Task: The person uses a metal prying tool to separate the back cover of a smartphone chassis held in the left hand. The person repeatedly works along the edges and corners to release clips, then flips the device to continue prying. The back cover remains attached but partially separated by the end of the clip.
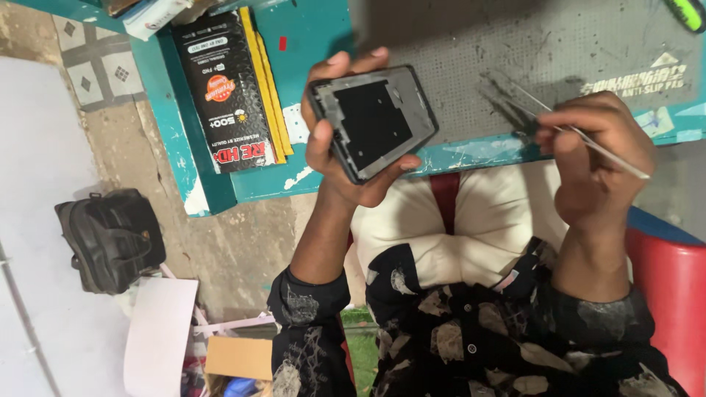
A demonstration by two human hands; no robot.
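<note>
My left hand [334,158] grips an opened phone body [373,120], a dark frame with a black rectangular panel facing me, held tilted over the front edge of the teal table [316,37]. My right hand [599,158] holds thin metal tweezers [581,134] pinched between thumb and fingers, their tips pointing left toward the grey anti-slip work mat [529,51]. The two hands are apart, the tweezers not touching the phone.
A black printed flat package [224,88] with yellow strips beside it lies on the table's left part. A green-handled tool [687,11] sits at the far right corner. On the floor are a black bag [110,239], white sheets and a cardboard box [239,356]. A red seat [673,283] is at right.
</note>
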